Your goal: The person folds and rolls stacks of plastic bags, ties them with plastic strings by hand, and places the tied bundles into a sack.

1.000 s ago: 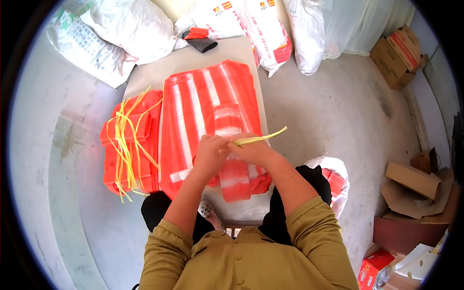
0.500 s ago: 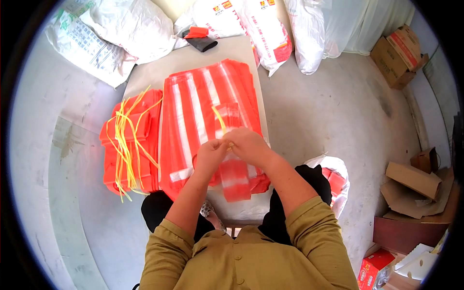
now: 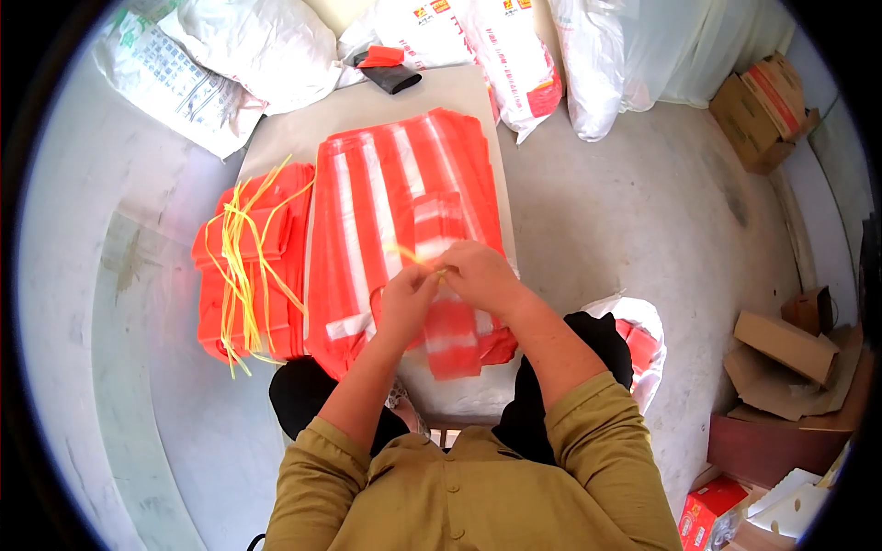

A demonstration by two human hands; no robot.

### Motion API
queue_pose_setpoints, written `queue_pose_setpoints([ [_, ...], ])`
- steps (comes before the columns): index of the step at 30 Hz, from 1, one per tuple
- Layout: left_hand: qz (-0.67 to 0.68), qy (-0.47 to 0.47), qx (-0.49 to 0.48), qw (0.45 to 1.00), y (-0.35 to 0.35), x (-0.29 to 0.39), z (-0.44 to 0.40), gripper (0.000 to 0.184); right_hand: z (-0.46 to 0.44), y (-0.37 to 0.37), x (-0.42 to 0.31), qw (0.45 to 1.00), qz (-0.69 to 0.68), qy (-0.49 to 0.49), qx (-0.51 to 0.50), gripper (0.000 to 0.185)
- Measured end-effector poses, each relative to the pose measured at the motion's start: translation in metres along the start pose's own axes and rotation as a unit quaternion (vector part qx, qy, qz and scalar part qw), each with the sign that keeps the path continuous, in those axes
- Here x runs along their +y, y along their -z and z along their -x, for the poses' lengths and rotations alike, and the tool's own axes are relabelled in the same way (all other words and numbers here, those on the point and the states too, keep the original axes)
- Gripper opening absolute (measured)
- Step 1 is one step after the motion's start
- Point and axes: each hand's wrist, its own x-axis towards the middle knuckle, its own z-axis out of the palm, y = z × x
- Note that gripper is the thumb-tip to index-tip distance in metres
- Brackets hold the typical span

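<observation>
A folded red-and-white plastic bundle (image 3: 452, 342) lies lengthwise on a broad stack of red-and-white striped bags (image 3: 367, 193). Over the bundle's middle, my left hand (image 3: 410, 296) and my right hand (image 3: 480, 275) meet with fingertips pinched together on a yellow tie (image 3: 402, 252). One end of the tie sticks out to the upper left, blurred. The fingers hide the part of the tie between them. Left of the stack, more loose yellow ties (image 3: 241, 266) lie across folded red bags (image 3: 213, 308).
The stacks rest on a low table (image 3: 367, 106). At its far edge is a black and red item (image 3: 393, 75). White sacks (image 3: 514, 73) stand behind. A white bag with red contents (image 3: 648, 344) is by my right knee; cardboard boxes (image 3: 758, 110) are at the right.
The yellow tie's free end has swung from pointing right, through upward, to the upper left. Both hands remain together over the bundle, and the view has shifted slightly.
</observation>
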Motion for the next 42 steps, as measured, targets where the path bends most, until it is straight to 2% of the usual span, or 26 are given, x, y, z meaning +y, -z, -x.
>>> queue_pose_setpoints([
  [2, 0.003, 0.006, 0.01, 1.0, -0.001, -0.001, -0.001, 0.02, -0.001, 0.006, -0.011, 0.998, -0.03, -0.061, -0.014, 0.018],
  [5, -0.012, 0.038, 0.008, 0.999, -0.001, 0.005, -0.002, 0.022, -0.002, 0.0, 0.011, 0.951, -0.222, -0.201, -0.083, 0.021],
  [8, -0.017, 0.071, -0.019, 0.997, -0.001, 0.02, -0.003, 0.023, -0.004, 0.005, 0.013, 0.942, -0.25, -0.178, -0.139, 0.017],
  [14, 0.014, 0.076, -0.035, 0.996, 0.0, 0.012, -0.008, 0.025, -0.001, 0.004, 0.009, 0.995, -0.053, -0.039, -0.072, 0.013],
  [16, 0.017, 0.067, -0.027, 0.997, 0.0, 0.01, -0.009, 0.026, 0.002, 0.003, 0.011, 0.997, -0.068, -0.018, -0.044, 0.011],
  [17, -0.018, 0.05, -0.017, 0.998, 0.001, 0.009, -0.009, 0.024, 0.002, 0.002, 0.011, 0.997, -0.076, -0.006, -0.031, 0.01],
  [19, -0.089, 0.016, 0.003, 0.996, 0.004, 0.009, -0.009, 0.02, 0.002, 0.013, 0.005, 0.992, -0.095, -0.038, -0.076, 0.011],
  [20, -0.199, -0.022, 0.021, 0.98, 0.005, 0.011, -0.009, 0.018, 0.002, 0.018, 0.004, 0.988, -0.105, -0.054, -0.099, 0.012],
  [22, -0.408, -0.097, 0.056, 0.906, 0.004, 0.024, -0.01, 0.014, 0.003, 0.024, 0.013, 0.984, -0.068, -0.026, -0.163, 0.011],
  [23, -0.415, -0.09, 0.049, 0.904, 0.003, 0.024, -0.013, 0.015, 0.004, 0.026, 0.017, 0.98, -0.049, -0.011, -0.195, 0.011],
  [25, -0.428, -0.076, 0.035, 0.9, 0.003, 0.022, -0.016, 0.019, 0.007, 0.024, 0.023, 0.981, -0.068, -0.028, -0.179, 0.014],
  [28, -0.367, -0.148, 0.151, 0.906, -0.001, 0.023, -0.004, 0.026, 0.011, 0.021, 0.023, 0.989, -0.062, -0.083, -0.104, 0.026],
  [29, -0.333, -0.124, 0.139, 0.924, 0.0, 0.026, 0.001, 0.029, 0.011, 0.021, 0.023, 0.99, -0.054, -0.107, -0.07, 0.031],
  [32, -0.263, -0.068, 0.085, 0.959, 0.01, 0.026, 0.016, 0.036, 0.007, 0.035, -0.002, 0.971, -0.002, -0.209, -0.119, 0.046],
  [35, -0.234, -0.057, 0.022, 0.97, 0.016, 0.011, 0.032, 0.038, 0.009, 0.022, 0.005, 0.97, 0.08, -0.185, -0.134, 0.051],
  [38, -0.172, -0.066, 0.005, 0.983, 0.017, -0.008, 0.041, 0.039, 0.004, 0.028, -0.014, 0.955, 0.027, -0.26, -0.142, 0.053],
  [39, -0.104, -0.018, -0.003, 0.994, 0.018, -0.005, 0.044, 0.04, 0.005, 0.028, -0.018, 0.949, -0.115, -0.26, -0.139, 0.054],
  [41, 0.035, 0.078, -0.02, 0.996, 0.022, 0.006, 0.05, 0.042, 0.007, 0.027, -0.024, 0.879, -0.387, -0.247, -0.127, 0.057],
  [42, 0.174, 0.12, -0.047, 0.976, 0.026, 0.01, 0.056, 0.044, 0.005, 0.023, -0.021, 0.891, -0.389, -0.21, -0.101, 0.059],
])
